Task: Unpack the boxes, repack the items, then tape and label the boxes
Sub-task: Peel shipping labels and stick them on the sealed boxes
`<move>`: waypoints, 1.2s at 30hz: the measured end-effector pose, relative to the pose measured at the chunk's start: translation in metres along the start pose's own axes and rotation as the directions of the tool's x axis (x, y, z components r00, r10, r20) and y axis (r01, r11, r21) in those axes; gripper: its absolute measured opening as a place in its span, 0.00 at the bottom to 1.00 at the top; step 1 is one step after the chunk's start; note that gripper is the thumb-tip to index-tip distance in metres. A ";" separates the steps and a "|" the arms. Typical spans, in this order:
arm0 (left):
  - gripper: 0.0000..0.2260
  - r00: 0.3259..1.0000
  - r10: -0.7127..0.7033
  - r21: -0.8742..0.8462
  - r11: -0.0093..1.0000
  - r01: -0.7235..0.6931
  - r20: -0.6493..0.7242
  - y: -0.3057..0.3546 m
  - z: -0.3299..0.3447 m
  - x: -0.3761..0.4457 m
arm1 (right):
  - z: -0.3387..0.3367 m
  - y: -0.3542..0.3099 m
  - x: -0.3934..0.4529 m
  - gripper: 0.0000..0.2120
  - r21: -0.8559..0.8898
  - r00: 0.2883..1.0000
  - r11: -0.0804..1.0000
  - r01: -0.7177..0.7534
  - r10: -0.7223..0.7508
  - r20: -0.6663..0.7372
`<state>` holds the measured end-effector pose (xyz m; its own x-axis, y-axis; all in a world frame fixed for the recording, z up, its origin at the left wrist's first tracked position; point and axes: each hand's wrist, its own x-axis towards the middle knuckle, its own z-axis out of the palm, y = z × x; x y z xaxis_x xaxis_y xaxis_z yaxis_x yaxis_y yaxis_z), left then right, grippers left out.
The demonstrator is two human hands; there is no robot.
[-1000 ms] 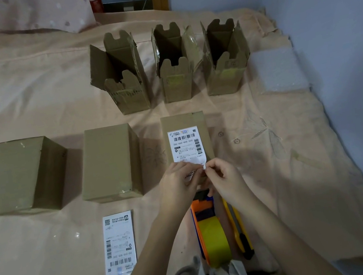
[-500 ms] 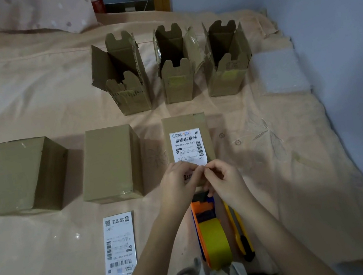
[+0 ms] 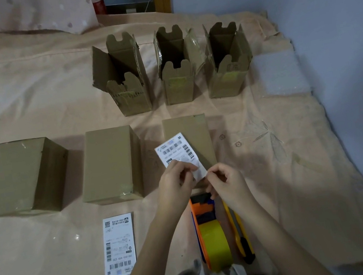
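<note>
Three closed cardboard boxes lie in a row: left box (image 3: 22, 176), middle box (image 3: 110, 164), right box (image 3: 195, 132). Over the right box, my left hand (image 3: 176, 181) pinches a white shipping label (image 3: 177, 152) that is tilted to the left. My right hand (image 3: 226, 181) pinches the label's lower corner, where a white strip curls away. A second shipping label (image 3: 119, 247) lies flat on the cloth in front of the middle box. An orange tape dispenser (image 3: 211, 232) with yellow tape lies under my wrists.
Three open, upright cardboard boxes (image 3: 175, 67) stand in a row behind. A yellow utility knife (image 3: 239, 232) lies right of the dispenser. A sheet of bubble wrap (image 3: 281, 74) lies by the blue wall at the right. A pink pillow (image 3: 21, 15) is at the back left.
The label was held square over the right box; now it is tilted left and its lower corner is being pulled apart between my two hands. My right hand has moved slightly right.
</note>
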<state>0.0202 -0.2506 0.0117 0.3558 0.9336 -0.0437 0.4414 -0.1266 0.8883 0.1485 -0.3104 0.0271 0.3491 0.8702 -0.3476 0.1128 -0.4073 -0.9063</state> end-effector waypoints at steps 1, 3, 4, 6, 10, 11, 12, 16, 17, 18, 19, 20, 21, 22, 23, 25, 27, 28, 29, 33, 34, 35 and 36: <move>0.09 1.000 -0.018 0.004 1.000 0.017 0.013 0.002 0.000 -0.001 | 0.000 -0.001 0.000 0.08 -0.003 1.000 1.000 0.001 -0.001 0.007; 0.05 0.998 -0.053 -0.004 0.999 0.053 0.017 0.006 0.002 -0.003 | 0.000 -0.003 -0.001 0.09 -0.011 1.000 1.000 0.016 -0.016 0.020; 0.04 0.998 -0.068 -0.014 0.998 0.068 0.009 0.008 0.003 -0.004 | 0.001 -0.003 -0.002 0.09 -0.010 1.000 1.000 0.023 -0.023 0.021; 0.03 0.997 -0.077 -0.004 0.997 0.077 -0.023 0.008 0.003 -0.003 | 0.001 -0.003 -0.003 0.09 -0.009 1.000 1.000 0.025 -0.025 0.019; 0.03 0.997 0.043 0.069 0.997 -0.039 -0.059 0.006 0.001 -0.002 | -0.002 -0.001 -0.003 0.08 0.003 1.000 1.000 -0.013 0.013 0.006; 0.04 0.996 0.063 0.072 0.996 -0.059 -0.056 0.007 0.000 -0.003 | -0.003 -0.001 -0.003 0.07 0.030 1.000 0.999 -0.028 0.028 -0.006; 0.06 0.997 0.064 0.064 0.996 -0.061 -0.049 0.008 0.000 -0.003 | -0.004 -0.002 -0.002 0.06 0.056 0.999 0.998 -0.037 0.038 -0.013; 0.08 0.996 0.082 0.059 0.995 -0.080 -0.032 0.012 0.002 -0.004 | -0.005 -0.006 0.002 0.08 0.046 0.999 0.999 0.005 -0.003 -0.033; 0.08 0.996 0.084 0.059 0.995 -0.082 -0.030 0.013 0.002 -0.004 | -0.004 -0.006 0.004 0.08 0.030 0.999 0.999 0.022 -0.021 -0.046; 0.09 0.996 0.087 0.056 0.995 -0.086 -0.024 0.014 0.003 -0.004 | -0.004 -0.006 0.005 0.06 0.023 0.998 0.999 0.040 -0.039 -0.057; 0.11 0.995 0.094 0.055 0.994 -0.093 -0.016 0.014 0.003 -0.003 | -0.003 -0.006 0.005 0.04 0.026 0.997 0.998 0.056 -0.055 -0.063; 0.12 0.995 0.103 0.055 0.993 -0.102 -0.009 0.014 0.003 -0.004 | -0.003 -0.005 0.006 0.03 0.033 0.996 0.997 0.066 -0.064 -0.063; 0.12 0.994 0.111 0.057 0.992 -0.110 -0.005 0.013 0.003 -0.004 | -0.003 -0.004 0.006 0.04 0.037 0.996 0.997 0.069 -0.067 -0.061; 0.12 0.993 0.120 0.061 0.991 -0.119 -0.006 0.013 0.003 -0.005 | -0.003 -0.003 0.007 0.05 0.034 0.996 0.997 0.070 -0.068 -0.064; 0.12 0.991 0.135 0.064 0.989 -0.134 -0.012 0.012 0.003 -0.005 | -0.003 -0.002 0.008 0.06 0.017 0.995 0.997 0.075 -0.074 -0.073; 0.10 0.987 0.157 0.067 0.986 -0.155 -0.027 0.010 0.004 -0.005 | -0.004 0.001 0.010 0.08 -0.029 0.991 0.995 0.093 -0.096 -0.094; 0.08 0.985 0.168 0.072 0.984 -0.165 -0.036 0.007 0.003 -0.004 | -0.004 0.004 0.010 0.09 -0.059 0.987 0.993 0.106 -0.112 -0.113; 0.08 0.984 0.175 0.071 0.982 -0.172 -0.040 0.006 0.002 -0.004 | -0.004 0.005 0.010 0.09 -0.066 0.986 0.992 0.111 -0.118 -0.118; 0.08 0.981 0.188 0.071 0.980 -0.184 -0.044 0.005 0.001 -0.003 | -0.005 0.005 0.010 0.08 -0.069 0.985 0.991 0.116 -0.124 -0.123; 0.11 0.973 0.227 0.069 0.972 -0.224 -0.040 -0.003 -0.001 -0.001 | -0.005 0.011 0.009 0.06 -0.060 0.985 0.993 0.100 -0.107 -0.138; 0.11 0.974 0.222 0.059 0.974 -0.220 -0.035 -0.004 -0.001 -0.001 | -0.005 0.012 0.009 0.05 -0.057 0.985 0.994 0.089 -0.097 -0.141; 0.12 0.977 0.212 0.045 0.977 -0.211 -0.027 -0.005 -0.001 -0.001 | -0.005 0.012 0.010 0.04 -0.051 0.986 0.996 0.079 -0.085 -0.140; 0.12 0.979 0.203 0.032 0.979 -0.203 -0.016 -0.005 -0.001 -0.001 | -0.005 0.012 0.011 0.04 -0.044 0.988 0.996 0.073 -0.078 -0.137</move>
<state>0.0173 -0.2505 0.0080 0.4251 0.8935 0.1448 0.3865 -0.3239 0.8635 0.1582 -0.3066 0.0138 0.4632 0.8533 -0.2395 0.1791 -0.3548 -0.9176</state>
